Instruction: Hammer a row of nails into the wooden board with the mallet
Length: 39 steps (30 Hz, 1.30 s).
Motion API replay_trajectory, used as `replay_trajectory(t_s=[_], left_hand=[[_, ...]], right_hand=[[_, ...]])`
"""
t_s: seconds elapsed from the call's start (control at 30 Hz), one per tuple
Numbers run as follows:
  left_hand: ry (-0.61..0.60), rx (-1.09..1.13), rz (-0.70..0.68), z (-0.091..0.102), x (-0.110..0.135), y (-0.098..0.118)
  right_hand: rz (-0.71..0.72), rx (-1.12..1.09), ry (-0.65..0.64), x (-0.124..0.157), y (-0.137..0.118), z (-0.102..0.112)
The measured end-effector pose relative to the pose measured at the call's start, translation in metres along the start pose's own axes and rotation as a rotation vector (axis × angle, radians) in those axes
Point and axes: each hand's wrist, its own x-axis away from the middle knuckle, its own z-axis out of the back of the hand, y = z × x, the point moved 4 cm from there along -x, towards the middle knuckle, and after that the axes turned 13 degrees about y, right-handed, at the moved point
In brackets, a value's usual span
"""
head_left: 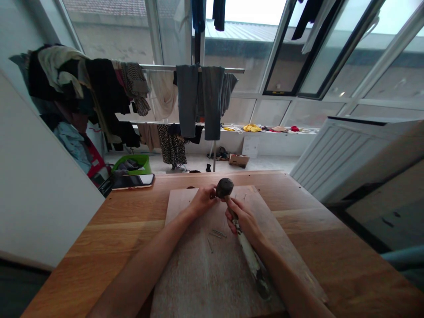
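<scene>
My right hand (244, 218) is wrapped round the upper handle of a hammer (225, 188). Its dark, rounded head is raised over the far part of a pale wooden board (195, 274), and the worn handle slants back toward me. Just left of the hammer head, my left hand (202, 201) has its fingers pinched together low over the board; whatever is between them is hidden. Several loose nails (217, 233) lie on the board nearer to me. Two more nails (244, 196) stick up from the board to the right of the hammer head.
Under the board is a wooden table (109, 238). A phone (133, 181) lies at its far left corner. Beyond the table stand a drying rack with grey trousers (212, 101), a green basin (145, 164) and a cardboard box (239, 160). A white panelled unit (318, 159) is at the right.
</scene>
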Motion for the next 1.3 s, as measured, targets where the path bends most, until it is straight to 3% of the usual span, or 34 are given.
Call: replay_trajectory(t_s=[0.13, 0.27, 0.47, 0.53, 0.67, 0.8, 0.93, 1.13, 1.3], left_hand=[[-0.05, 0.018, 0.013, -0.001, 0.0, 0.002], [-0.112, -0.133, -0.038, 0.012, -0.005, 0.016], [-0.744, -0.352, -0.102, 0.022, 0.009, 0.057], [-0.837, -0.414, -0.131, 0.021, 0.016, 0.067], [-0.909, -0.491, -0.161, 0.012, 0.025, 0.074], [-0.925, -0.528, -0.169, 0.008, 0.026, 0.076], [-0.878, -0.515, -0.084, 0.023, 0.016, 0.073], [-0.567, -0.377, 0.037, 0.055, -0.013, 0.038], [-0.324, -0.278, 0.062, 0.059, -0.018, 0.012]], right_hand=[[0.013, -0.032, 0.032, 0.001, -0.003, 0.004], [0.019, -0.061, 0.079, 0.0, -0.003, 0.011], [0.022, -0.079, 0.109, 0.001, -0.006, 0.013], [0.023, -0.081, 0.111, 0.001, -0.006, 0.012], [0.019, -0.083, 0.107, 0.001, -0.006, 0.01], [0.015, -0.08, 0.109, 0.0, -0.005, 0.011], [0.011, -0.084, 0.111, -0.001, -0.004, 0.012], [0.02, -0.107, 0.115, -0.002, -0.004, 0.012], [0.033, -0.112, 0.11, -0.003, -0.004, 0.011]])
